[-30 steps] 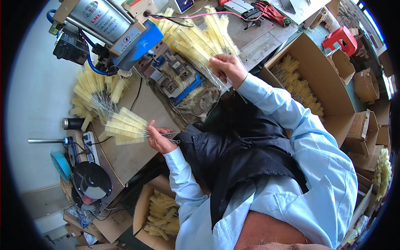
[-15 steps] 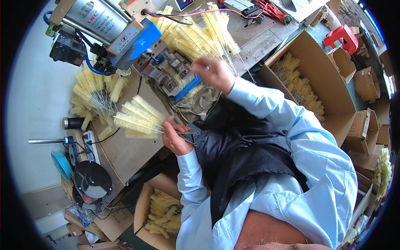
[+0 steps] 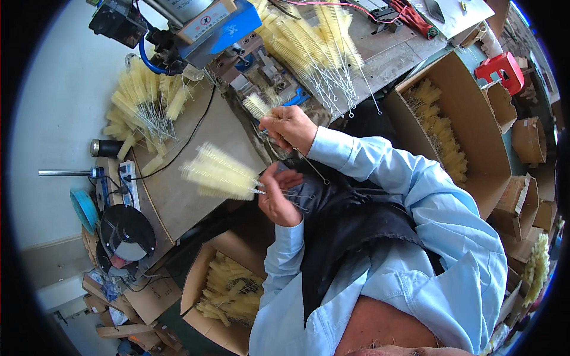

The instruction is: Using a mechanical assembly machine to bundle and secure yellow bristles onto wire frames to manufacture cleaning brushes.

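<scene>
My left hand (image 3: 278, 194) is closed round the wire handles of several pale yellow bottle brushes (image 3: 221, 172), whose bristle heads fan out to the left while the looped ends stick out to the right. Just above it, my right hand (image 3: 291, 127) grips a single bottle brush (image 3: 256, 107); its bristles point up and left, and its wire runs down to a small loop. Beyond the right hand sits a metal fixture (image 3: 270, 77) with blue parts, under a press with a blue block (image 3: 222, 32).
More brushes (image 3: 309, 41) lie on the bench behind the fixture, and another pile (image 3: 148, 98) rests at left. Brushes also fill a cardboard box (image 3: 484, 136) on the right and one (image 3: 196, 279) below. A black reel (image 3: 127, 234) stands at the lower left.
My right hand, which was over the fixture, has come down toward me and now visibly holds one brush. My left hand has shifted right and slightly up with its bunch.
</scene>
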A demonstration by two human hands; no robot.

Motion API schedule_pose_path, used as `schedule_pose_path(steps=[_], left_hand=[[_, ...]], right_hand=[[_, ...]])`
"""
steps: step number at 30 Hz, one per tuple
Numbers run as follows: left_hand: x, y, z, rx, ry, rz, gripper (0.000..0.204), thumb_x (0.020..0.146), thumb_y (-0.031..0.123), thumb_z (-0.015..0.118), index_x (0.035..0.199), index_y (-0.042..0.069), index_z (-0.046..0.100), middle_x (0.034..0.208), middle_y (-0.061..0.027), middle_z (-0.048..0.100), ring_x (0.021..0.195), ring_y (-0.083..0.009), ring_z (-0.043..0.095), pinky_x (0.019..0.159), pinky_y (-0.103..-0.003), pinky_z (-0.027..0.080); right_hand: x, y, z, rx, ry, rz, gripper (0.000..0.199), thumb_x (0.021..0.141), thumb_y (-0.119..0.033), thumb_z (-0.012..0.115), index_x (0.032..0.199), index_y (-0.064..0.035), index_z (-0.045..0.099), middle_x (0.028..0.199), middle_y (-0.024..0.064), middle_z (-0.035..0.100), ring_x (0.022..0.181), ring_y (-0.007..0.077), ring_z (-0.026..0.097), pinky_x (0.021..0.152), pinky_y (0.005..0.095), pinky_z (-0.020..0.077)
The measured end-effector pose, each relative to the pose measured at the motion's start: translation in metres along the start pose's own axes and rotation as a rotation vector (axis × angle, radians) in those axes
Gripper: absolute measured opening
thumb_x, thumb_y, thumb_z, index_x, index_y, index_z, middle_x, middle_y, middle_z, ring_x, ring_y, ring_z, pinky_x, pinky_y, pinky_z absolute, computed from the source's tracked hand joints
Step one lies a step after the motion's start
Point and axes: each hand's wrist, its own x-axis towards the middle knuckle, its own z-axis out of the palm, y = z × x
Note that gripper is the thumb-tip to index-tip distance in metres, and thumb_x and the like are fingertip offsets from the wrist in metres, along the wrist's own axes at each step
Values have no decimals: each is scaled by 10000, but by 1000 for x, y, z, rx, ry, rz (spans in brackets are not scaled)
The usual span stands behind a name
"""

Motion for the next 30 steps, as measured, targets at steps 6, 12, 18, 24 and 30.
schedule_pose_path(steps=[6,12,18,24,30], left_hand=[[41,11,-27,8,262,102,415,1034,366,473,1080,-38,555,627,-65,529,577,-178,560,588,-294,467],[99,13,-44,37,289,218,418,1034,378,483,1095,-29,553,644,-64,537,578,-173,549,579,-293,460],[128,-8,-52,73,294,260,396,1060,341,430,1115,-35,543,657,-70,553,578,-157,546,573,-272,451],[127,-10,-51,75,255,281,382,1065,317,415,1106,-43,538,657,-79,563,577,-146,546,570,-260,451],[129,-13,-57,135,258,312,349,1061,289,420,1084,-39,540,656,-78,562,573,-142,542,551,-259,444]], right_hand=[[13,0,2,85,63,125,318,1003,-299,578,947,12,616,616,1,508,420,79,457,340,244,342],[30,-10,5,172,44,196,327,1010,-305,559,945,13,601,636,11,515,434,90,456,349,252,344],[49,-26,5,226,64,215,496,1031,-467,453,979,8,588,688,63,572,478,152,524,397,315,422],[38,-47,6,459,-24,426,689,984,-638,362,1073,19,546,893,183,656,660,270,666,512,401,547],[39,-43,19,498,-161,377,513,961,-489,551,1079,10,537,924,179,657,697,277,670,558,427,574]])
